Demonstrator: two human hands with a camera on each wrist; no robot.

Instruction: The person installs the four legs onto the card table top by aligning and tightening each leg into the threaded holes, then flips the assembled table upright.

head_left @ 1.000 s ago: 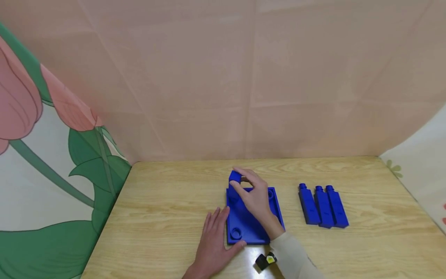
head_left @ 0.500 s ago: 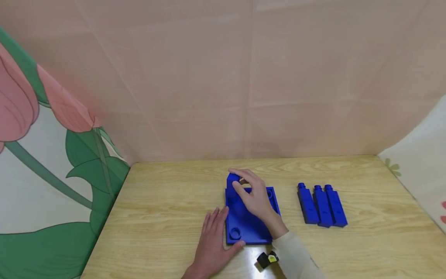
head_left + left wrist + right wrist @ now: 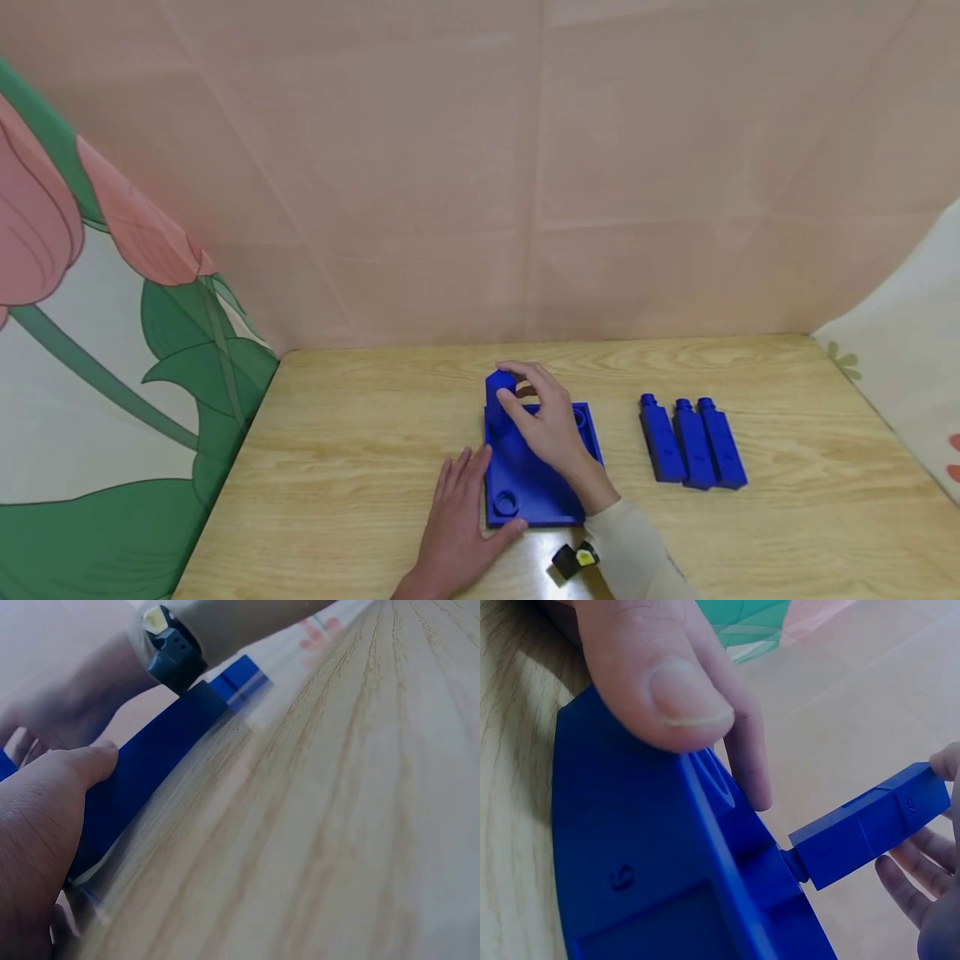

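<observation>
A square blue board (image 3: 536, 498) with a raised rim and round corner sockets lies on the table. My left hand (image 3: 459, 517) rests along its left side, fingers straight and thumb at the front edge. The right hand (image 3: 553, 427) pinches the top of a blue leg (image 3: 498, 407) standing at the far-left corner. In the right wrist view this leg (image 3: 870, 821) has its narrow round neck at the board's corner; how deep the neck sits is hidden. The left thumb (image 3: 660, 697) presses the board's rim there. A socket (image 3: 507, 502) shows at the near-left corner.
Three more blue legs (image 3: 693, 446) lie side by side on the wooden table (image 3: 360, 467), right of the board. A black wrist device (image 3: 576, 559) with a yellow mark shows below the right sleeve. A pinkish cloth (image 3: 420, 183) hangs behind the table.
The right hand's fingertips have shifted slightly at the top of the leg, and the leg has turned a little. The left hand and board stay in place.
</observation>
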